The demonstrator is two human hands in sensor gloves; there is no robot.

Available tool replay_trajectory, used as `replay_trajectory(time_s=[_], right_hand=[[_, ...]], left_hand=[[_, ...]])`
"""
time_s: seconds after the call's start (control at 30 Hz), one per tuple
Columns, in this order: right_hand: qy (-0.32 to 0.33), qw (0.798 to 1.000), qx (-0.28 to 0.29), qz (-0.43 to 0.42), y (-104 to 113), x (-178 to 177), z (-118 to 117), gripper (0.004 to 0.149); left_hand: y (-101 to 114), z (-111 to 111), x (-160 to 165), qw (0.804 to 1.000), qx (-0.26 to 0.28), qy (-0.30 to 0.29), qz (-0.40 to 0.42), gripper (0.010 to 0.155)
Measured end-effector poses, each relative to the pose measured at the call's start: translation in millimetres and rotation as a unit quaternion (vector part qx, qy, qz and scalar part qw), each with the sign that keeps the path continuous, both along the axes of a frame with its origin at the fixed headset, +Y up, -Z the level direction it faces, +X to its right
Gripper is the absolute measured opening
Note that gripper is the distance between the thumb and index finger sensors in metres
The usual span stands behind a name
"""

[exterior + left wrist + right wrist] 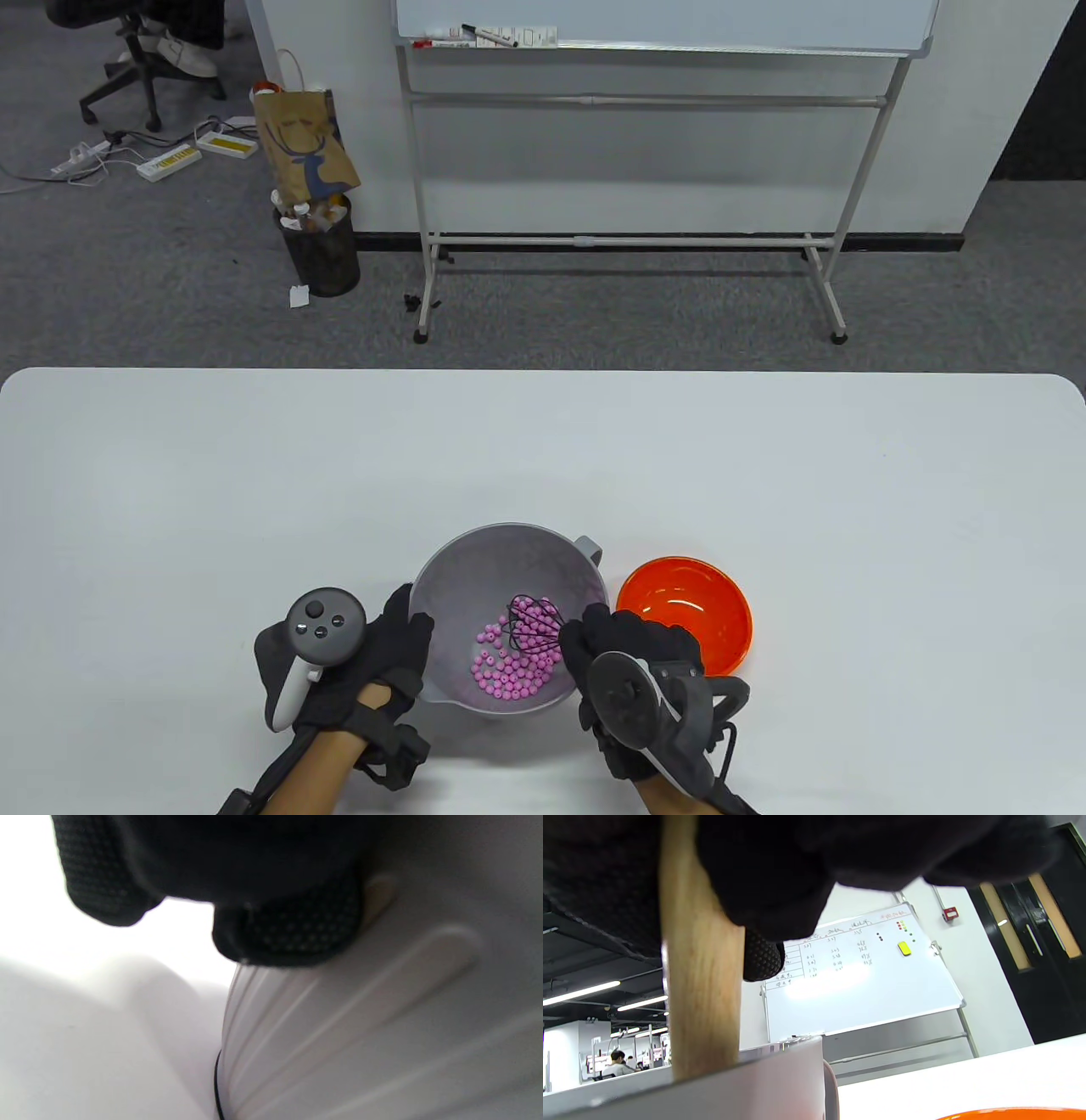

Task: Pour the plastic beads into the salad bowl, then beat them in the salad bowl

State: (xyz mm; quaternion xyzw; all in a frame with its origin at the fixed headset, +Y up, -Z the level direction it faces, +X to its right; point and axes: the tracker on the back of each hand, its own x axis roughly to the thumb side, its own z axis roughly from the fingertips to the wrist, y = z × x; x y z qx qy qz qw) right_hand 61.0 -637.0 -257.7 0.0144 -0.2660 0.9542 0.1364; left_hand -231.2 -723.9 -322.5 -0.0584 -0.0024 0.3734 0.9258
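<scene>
A grey salad bowl (484,560) stands near the table's front edge, with several pink beads (509,671) lying in its bottom. A whisk with black wires (534,626) dips among the beads. My right hand (624,654) grips the whisk's wooden handle (702,984) over the bowl's right rim. My left hand (386,654) holds the bowl's left side, its fingers (292,929) pressed on the ribbed outer wall (360,1035).
An empty orange bowl (687,613) sits just right of the salad bowl, touching or nearly touching it. Beyond the white table (543,450) stand a whiteboard on a frame (628,127), a bin (321,246) and a paper bag.
</scene>
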Motion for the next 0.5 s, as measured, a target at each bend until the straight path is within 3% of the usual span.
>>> replay_trajectory(time_s=[0.23, 0.37, 0.5], right_hand=[[0.050, 0.997, -0.051, -0.010, 12, -3, 5, 0.043], [0.070, 0.988, -0.103, -0.094, -1, 4, -6, 0.043], [0.048, 0.988, -0.085, -0.123, -13, 7, -13, 0.043]], left_hand=[[0, 0, 0, 1.000, 0.000, 0.001, 0.000, 0.063], [0, 0, 0, 1.000, 0.000, 0.000, 0.001, 0.063], [0, 0, 0, 1.000, 0.000, 0.000, 0.001, 0.063]])
